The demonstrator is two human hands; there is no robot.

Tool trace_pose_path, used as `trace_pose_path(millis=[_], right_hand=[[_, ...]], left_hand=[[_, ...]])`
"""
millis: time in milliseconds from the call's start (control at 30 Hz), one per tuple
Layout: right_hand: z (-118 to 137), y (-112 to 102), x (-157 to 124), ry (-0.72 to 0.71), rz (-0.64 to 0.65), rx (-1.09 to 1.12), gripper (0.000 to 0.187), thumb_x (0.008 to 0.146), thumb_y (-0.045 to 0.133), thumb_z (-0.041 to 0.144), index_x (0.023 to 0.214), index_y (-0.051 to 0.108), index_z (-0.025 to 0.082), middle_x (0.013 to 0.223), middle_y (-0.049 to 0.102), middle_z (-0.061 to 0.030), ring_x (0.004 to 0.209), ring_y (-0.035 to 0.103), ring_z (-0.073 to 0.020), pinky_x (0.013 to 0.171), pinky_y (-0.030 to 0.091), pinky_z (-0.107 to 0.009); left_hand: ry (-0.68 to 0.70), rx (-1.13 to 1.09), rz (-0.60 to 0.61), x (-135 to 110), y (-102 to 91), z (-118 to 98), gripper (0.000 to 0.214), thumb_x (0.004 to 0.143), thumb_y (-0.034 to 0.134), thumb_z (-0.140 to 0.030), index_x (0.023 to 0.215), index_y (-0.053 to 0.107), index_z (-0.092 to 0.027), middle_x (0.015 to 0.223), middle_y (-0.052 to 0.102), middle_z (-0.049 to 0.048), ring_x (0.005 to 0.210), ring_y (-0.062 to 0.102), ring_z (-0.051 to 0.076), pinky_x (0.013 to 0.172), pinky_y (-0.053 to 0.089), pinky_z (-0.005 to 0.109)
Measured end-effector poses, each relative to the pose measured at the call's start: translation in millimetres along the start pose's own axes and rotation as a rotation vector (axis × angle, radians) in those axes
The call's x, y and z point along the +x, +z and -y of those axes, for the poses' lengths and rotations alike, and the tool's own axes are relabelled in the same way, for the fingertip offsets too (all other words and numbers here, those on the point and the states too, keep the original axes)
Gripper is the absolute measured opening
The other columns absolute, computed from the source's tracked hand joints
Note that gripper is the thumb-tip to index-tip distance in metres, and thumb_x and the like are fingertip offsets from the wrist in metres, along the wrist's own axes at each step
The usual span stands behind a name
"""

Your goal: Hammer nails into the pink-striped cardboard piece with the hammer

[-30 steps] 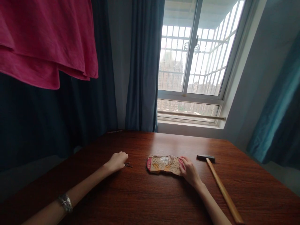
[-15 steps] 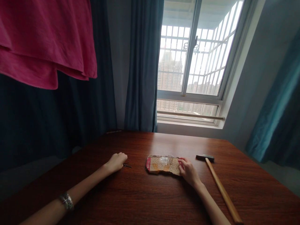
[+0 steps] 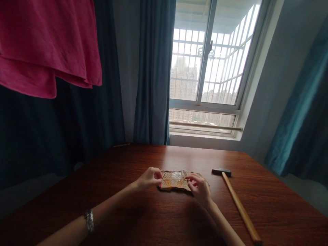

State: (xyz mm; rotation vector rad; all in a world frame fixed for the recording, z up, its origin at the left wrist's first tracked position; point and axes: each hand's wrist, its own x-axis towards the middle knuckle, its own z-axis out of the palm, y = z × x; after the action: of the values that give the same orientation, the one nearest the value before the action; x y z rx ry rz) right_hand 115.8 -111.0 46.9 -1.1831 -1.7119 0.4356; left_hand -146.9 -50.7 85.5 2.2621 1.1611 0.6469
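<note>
A small flat board [image 3: 173, 180] with a dotted orange and pink face lies on the wooden table [image 3: 159, 218]. Several thin nails [image 3: 183, 172] stand upright near its far edge. My left hand [image 3: 150, 177] is at the board's left end, fingers pinched together on what seems to be a small dark nail. My right hand [image 3: 200, 186] rests on the board's right end with curled fingers holding it. A hammer [image 3: 237, 203] with a dark head and a long wooden handle lies to the right of my right hand, untouched.
Dark blue curtains [image 3: 151, 71] and a barred window [image 3: 207, 65] stand behind the table's far edge. A pink cloth [image 3: 48, 44] hangs at the upper left. A teal curtain [image 3: 299, 112] hangs at the right. A bracelet [image 3: 89, 220] is on my left wrist.
My left hand left the spot where small dark nails lay and moved right to the board's left end. My right hand shifted slightly left over the board. The view drifted a little.
</note>
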Motion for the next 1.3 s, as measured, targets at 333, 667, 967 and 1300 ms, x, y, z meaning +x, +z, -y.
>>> trace_pose_path(millis=[333,667,967,1300], right_hand=[[2.5,20.1,-5.6,0.189,0.101,0.402,0.026,0.073,0.06,0.041,0.082,0.068,0.017,0.067,0.063,-0.0021,0.054,0.054,-0.0122,0.043,0.043,-0.021],[-6.1,19.1,0.3,0.233,-0.019,0.441,0.031,0.07,0.061,0.046,0.078,0.067,0.017,0.068,0.065,-0.004,0.056,0.057,-0.0142,0.045,0.046,-0.023],[-41.3,-0.7,28.1,0.351,-0.21,0.385,0.043,0.063,0.062,0.054,0.076,0.068,0.013,0.067,0.067,-0.0069,0.06,0.06,-0.0167,0.054,0.049,-0.028],[-60.2,8.6,35.1,0.245,-0.204,0.175,0.033,0.072,0.054,0.045,0.079,0.069,0.016,0.075,0.07,-0.0064,0.07,0.062,-0.0198,0.066,0.047,-0.031]], left_hand=[[0.063,-0.289,-0.053,19.0,77.4,-33.7,0.02,0.069,0.057,-0.031,0.069,0.067,-0.014,0.067,0.065,0.0023,0.061,0.056,0.013,0.055,0.039,0.02],[0.045,-0.351,-0.125,28.6,84.2,-34.7,0.018,0.069,0.059,-0.033,0.074,0.064,-0.017,0.072,0.064,0.0027,0.068,0.058,0.015,0.059,0.043,0.022],[-0.07,-0.817,-0.291,88.6,80.9,-13.0,0.039,0.062,0.054,-0.015,0.101,0.054,-0.011,0.096,0.057,0.0109,0.088,0.055,0.019,0.067,0.047,0.027],[-0.1,-1.046,-0.134,110.9,115.5,-14.9,0.054,0.058,0.046,-0.008,0.111,0.047,-0.013,0.094,0.058,0.0099,0.089,0.057,0.018,0.075,0.044,0.029]])
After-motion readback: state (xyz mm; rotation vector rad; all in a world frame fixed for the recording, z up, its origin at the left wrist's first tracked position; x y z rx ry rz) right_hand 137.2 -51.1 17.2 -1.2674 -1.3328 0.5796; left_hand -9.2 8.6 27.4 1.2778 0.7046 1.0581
